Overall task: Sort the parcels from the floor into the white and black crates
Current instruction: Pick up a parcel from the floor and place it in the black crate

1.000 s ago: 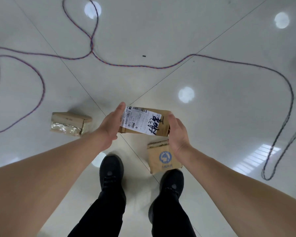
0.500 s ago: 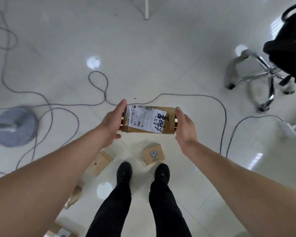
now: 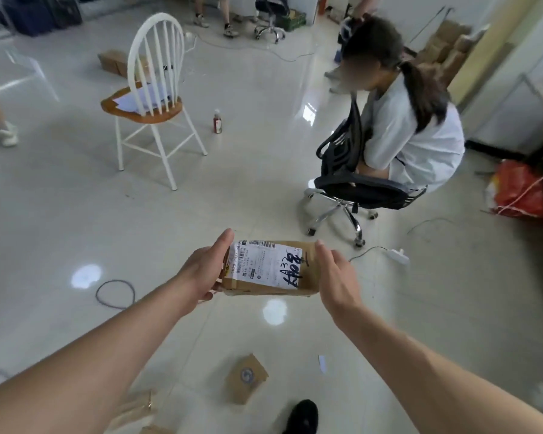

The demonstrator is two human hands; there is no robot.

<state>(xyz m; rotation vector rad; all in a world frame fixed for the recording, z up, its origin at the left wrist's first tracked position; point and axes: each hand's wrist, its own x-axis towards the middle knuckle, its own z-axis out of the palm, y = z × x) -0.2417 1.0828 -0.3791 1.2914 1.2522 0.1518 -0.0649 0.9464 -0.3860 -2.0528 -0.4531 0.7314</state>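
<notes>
here, a person holds a brown cardboard parcel (image 3: 270, 267) out at waist height between both hands, clear of the floor (image 3: 76, 214), its white shipping label (image 3: 265, 266) turned up, probably so the print and the black handwritten code can be read before a crate is chosen. the left hand (image 3: 201, 270) grips the near end, thumb along the top edge and fingers curled beneath to take the weight; the right hand (image 3: 334, 274) presses flat against the opposite end, fingers nearly straight, steadying the parcel rather than clasping it. neither the white nor the black crate shows, so the destination cannot be told. a smaller parcel (image 3: 246, 379) lies on the tiles just ahead of the person's black shoe (image 3: 301, 416), and another carton (image 3: 135, 408) sits partly hidden behind the left forearm, both apparently waiting to be sorted. beyond, a white spindle-back chair (image 3: 151, 98) stands well apart from a seated onlooker (image 3: 411, 126) on a black office chair (image 3: 358, 186).
</notes>
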